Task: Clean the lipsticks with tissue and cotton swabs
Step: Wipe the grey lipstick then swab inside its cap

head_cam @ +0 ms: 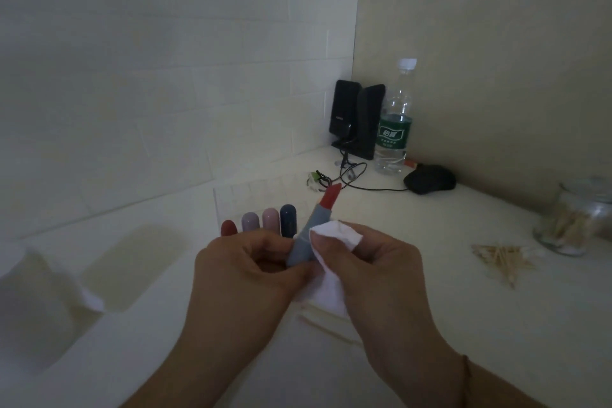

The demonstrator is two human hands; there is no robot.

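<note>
1. Step in hand: wiping the open lipstick point(314, 228) with tissue point(334, 252). Red bullet is extended, tube tilted up and away.
2. Left hand point(245, 265) has fingers curled around the tube's lower end, holding it above the desk point(414, 308).
3. Right hand point(374, 262) pinches the folded tissue against the tube's grey barrel, thumb on top.
4. Next move, my guess: rotate the tube in the left hand so the tissue reaches the whole barrel; keep tissue off the soft bullet.
5. Counts: one open lipstick in hand; four capped lipsticks point(265, 222) upright in a row just left of it, behind the left hand.
6. One tissue in use.
7. Cotton swabs point(500, 258): loose pile well right of the open lipstick, too many to count; more in one glass jar point(573, 225) beyond the pile.
</note>
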